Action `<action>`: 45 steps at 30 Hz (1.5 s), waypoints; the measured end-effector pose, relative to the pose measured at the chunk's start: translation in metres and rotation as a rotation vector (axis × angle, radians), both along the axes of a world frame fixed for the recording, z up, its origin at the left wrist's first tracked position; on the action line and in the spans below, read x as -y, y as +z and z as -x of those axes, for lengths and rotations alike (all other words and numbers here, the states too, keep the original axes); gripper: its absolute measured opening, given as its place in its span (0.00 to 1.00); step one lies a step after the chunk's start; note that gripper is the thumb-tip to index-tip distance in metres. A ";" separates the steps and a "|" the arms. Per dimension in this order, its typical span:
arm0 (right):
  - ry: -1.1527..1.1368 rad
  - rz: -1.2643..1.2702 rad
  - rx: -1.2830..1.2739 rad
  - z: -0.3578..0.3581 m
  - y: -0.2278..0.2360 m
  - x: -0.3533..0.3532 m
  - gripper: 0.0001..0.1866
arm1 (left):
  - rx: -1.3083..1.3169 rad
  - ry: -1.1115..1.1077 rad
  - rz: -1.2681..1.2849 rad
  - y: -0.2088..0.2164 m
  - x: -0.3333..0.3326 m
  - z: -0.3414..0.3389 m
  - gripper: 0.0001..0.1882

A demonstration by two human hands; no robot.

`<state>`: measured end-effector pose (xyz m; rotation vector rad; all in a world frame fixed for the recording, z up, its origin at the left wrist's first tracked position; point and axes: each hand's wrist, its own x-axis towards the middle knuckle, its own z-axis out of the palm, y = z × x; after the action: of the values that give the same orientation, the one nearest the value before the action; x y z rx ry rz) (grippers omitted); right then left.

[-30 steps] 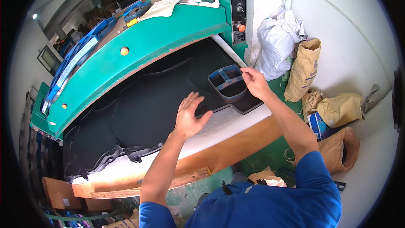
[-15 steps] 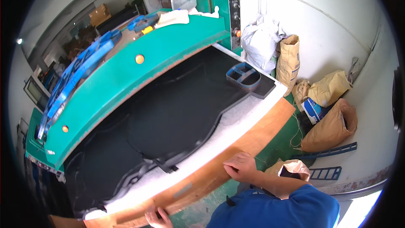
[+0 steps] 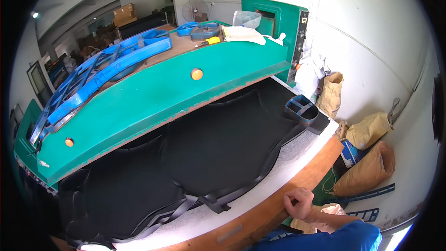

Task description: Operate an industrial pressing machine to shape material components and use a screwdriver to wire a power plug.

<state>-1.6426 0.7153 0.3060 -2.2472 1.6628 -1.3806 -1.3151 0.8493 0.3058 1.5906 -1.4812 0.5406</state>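
My right hand (image 3: 300,203) rests at the right part of a long brown wooden board (image 3: 265,201). Its fingers are curled into a loose fist, and I see nothing inside them. My left hand is out of view. Beyond the board, a black sheet (image 3: 213,144) with wavy cut edges lies spread over a white bed (image 3: 299,149). Loose black strips (image 3: 216,203) hang along the sheet's near edge. On its far right corner sits a small blue-and-dark rounded frame with crossbars (image 3: 302,110), like a cutting die.
A green press beam (image 3: 148,97) with orange buttons spans the bed's far side. Blue frames (image 3: 104,74), a yellow-handled tool (image 3: 211,41) and a white cloth (image 3: 244,35) lie on top. Brown paper sacks (image 3: 364,169) and blue ladder-like strips (image 3: 367,193) lie along the right wall.
The view has shifted, showing more of the press top. My left hand has left the picture at the lower edge. My right hand stays at the board, its fingers more curled.
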 end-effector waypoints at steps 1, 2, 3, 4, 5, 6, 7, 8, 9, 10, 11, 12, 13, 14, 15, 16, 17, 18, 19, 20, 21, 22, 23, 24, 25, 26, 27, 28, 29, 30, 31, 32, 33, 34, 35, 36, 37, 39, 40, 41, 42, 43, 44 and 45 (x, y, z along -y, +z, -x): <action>0.012 0.010 0.002 -0.004 0.001 0.007 0.04 | -0.010 -0.009 0.007 -0.001 0.007 -0.003 0.04; 0.008 0.027 0.002 -0.008 0.000 0.016 0.04 | -0.008 0.023 0.015 -0.002 0.014 -0.006 0.04; 0.004 0.044 0.003 -0.012 -0.001 0.024 0.04 | -0.004 0.030 0.025 -0.005 0.021 -0.009 0.04; 0.012 0.054 0.008 -0.015 -0.002 0.032 0.04 | 0.024 0.045 0.014 -0.008 0.027 -0.013 0.04; 0.011 0.053 0.016 -0.017 -0.003 0.040 0.03 | 0.053 0.060 0.002 -0.011 0.032 -0.017 0.04; 0.010 0.053 0.026 -0.020 -0.003 0.046 0.03 | 0.083 0.074 -0.010 -0.014 0.038 -0.022 0.04; 0.005 0.066 0.041 -0.025 0.003 0.053 0.02 | 0.115 0.088 -0.024 -0.018 0.045 -0.027 0.04; 0.011 0.073 0.050 -0.028 0.004 0.061 0.02 | 0.079 0.147 -0.219 -0.038 0.044 -0.036 0.10; 0.027 0.110 0.052 -0.032 0.001 0.071 0.03 | 0.076 0.123 -0.105 -0.048 0.059 -0.044 0.07; 0.033 0.149 0.054 -0.035 -0.002 0.081 0.03 | 0.074 0.088 0.011 -0.052 0.077 -0.049 0.07; 0.033 0.160 0.070 -0.037 -0.007 0.091 0.04 | 0.080 0.088 -0.001 -0.053 0.087 -0.054 0.07; 0.033 0.163 0.076 -0.039 -0.011 0.104 0.04 | 0.083 0.085 -0.017 -0.052 0.098 -0.056 0.08; 0.031 0.172 0.072 -0.041 -0.014 0.115 0.04 | 0.090 0.095 -0.035 -0.049 0.108 -0.058 0.09; 0.030 0.183 0.070 -0.046 -0.015 0.125 0.05 | 0.097 0.095 -0.017 -0.050 0.120 -0.063 0.10; 0.031 0.183 0.078 -0.051 -0.016 0.135 0.05 | 0.100 0.091 -0.031 -0.049 0.128 -0.068 0.10; 0.037 0.197 0.086 -0.055 -0.019 0.146 0.05 | 0.101 0.083 -0.049 -0.049 0.138 -0.073 0.10; 0.046 0.210 0.093 -0.059 -0.021 0.156 0.06 | 0.106 0.095 -0.071 -0.048 0.146 -0.077 0.10; 0.048 0.204 0.097 -0.063 -0.022 0.167 0.06 | 0.110 0.107 -0.095 -0.047 0.155 -0.081 0.10; 0.034 0.206 0.086 -0.068 -0.024 0.177 0.06 | 0.098 0.126 -0.116 -0.045 0.164 -0.084 0.10; 0.021 0.212 0.075 -0.071 -0.025 0.189 0.07 | 0.075 0.144 -0.143 -0.044 0.175 -0.087 0.10; 0.027 0.203 0.065 -0.072 -0.026 0.198 0.06 | 0.072 0.148 -0.153 -0.044 0.184 -0.089 0.10; 0.034 0.197 0.070 -0.076 -0.025 0.207 0.06 | 0.069 0.155 -0.161 -0.043 0.194 -0.092 0.10; 0.032 0.197 0.077 -0.079 -0.025 0.216 0.06 | 0.073 0.164 -0.167 -0.043 0.205 -0.095 0.10; 0.029 0.197 0.084 -0.082 -0.024 0.225 0.06 | 0.067 0.146 -0.163 -0.043 0.214 -0.099 0.09; 0.032 0.201 0.077 -0.084 -0.023 0.232 0.06 | 0.062 0.126 -0.164 -0.043 0.222 -0.102 0.08; 0.038 0.191 0.082 -0.085 -0.022 0.241 0.06 | 0.066 0.134 -0.175 -0.043 0.230 -0.105 0.08; 0.059 0.200 0.077 -0.085 -0.021 0.250 0.05 | 0.048 0.130 -0.238 -0.042 0.237 -0.108 0.09; 0.083 0.211 0.075 -0.088 -0.022 0.259 0.05 | 0.031 0.130 -0.300 -0.041 0.243 -0.113 0.09; 0.129 0.219 0.071 -0.091 -0.023 0.266 0.05 | 0.017 0.133 -0.300 -0.041 0.248 -0.117 0.09; 0.144 0.213 0.079 -0.092 -0.023 0.271 0.05 | 0.020 0.151 -0.305 -0.042 0.253 -0.120 0.09; 0.185 0.192 0.081 -0.092 -0.021 0.274 0.05 | 0.012 0.137 -0.290 -0.041 0.257 -0.121 0.09; 0.244 0.172 0.085 -0.097 -0.018 0.276 0.05 | 0.003 0.143 -0.274 -0.039 0.256 -0.123 0.09; 0.248 0.177 0.067 -0.097 -0.015 0.278 0.04 | -0.024 0.180 -0.372 -0.040 0.258 -0.125 0.09; 0.252 0.184 0.047 -0.096 -0.011 0.278 0.04 | 0.002 0.171 -0.311 -0.038 0.260 -0.123 0.09; 0.257 0.141 0.029 -0.094 -0.010 0.280 0.03 | -0.004 0.150 -0.303 -0.031 0.260 -0.121 0.09; 0.270 0.098 0.006 -0.093 -0.010 0.279 0.03 | -0.013 0.136 -0.295 -0.026 0.256 -0.119 0.09; 0.297 -0.064 0.097 -0.095 -0.009 0.277 0.03 | -0.033 0.190 -0.290 -0.025 0.250 -0.118 0.09; 0.357 -0.221 0.255 -0.094 0.006 0.289 0.04 | -0.065 0.089 -0.305 -0.019 0.244 -0.122 0.09; 0.389 -0.218 0.332 -0.095 0.015 0.298 0.05 | -0.092 0.030 -0.334 -0.008 0.246 -0.123 0.09; 0.415 -0.099 0.309 -0.102 0.038 0.303 0.05 | -0.231 0.003 -0.414 -0.004 0.245 -0.132 0.08; 0.433 0.023 0.290 -0.114 0.064 0.309 0.05 | -0.281 -0.050 -0.395 -0.004 0.247 -0.154 0.06; 0.451 0.013 0.314 -0.124 0.085 0.315 0.05 | -0.185 -0.006 -0.273 0.015 0.252 -0.173 0.07; 0.445 0.007 0.334 -0.131 0.102 0.322 0.05 | -0.291 0.047 -0.115 0.029 0.264 -0.193 0.07; 0.456 0.020 0.347 -0.140 0.112 0.333 0.05 | -0.372 -0.016 -0.010 0.051 0.272 -0.221 0.09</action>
<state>-1.5028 0.3821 0.4176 -2.0616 0.9618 -1.5429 -1.0946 0.5773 0.3569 1.5847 -1.2146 0.2115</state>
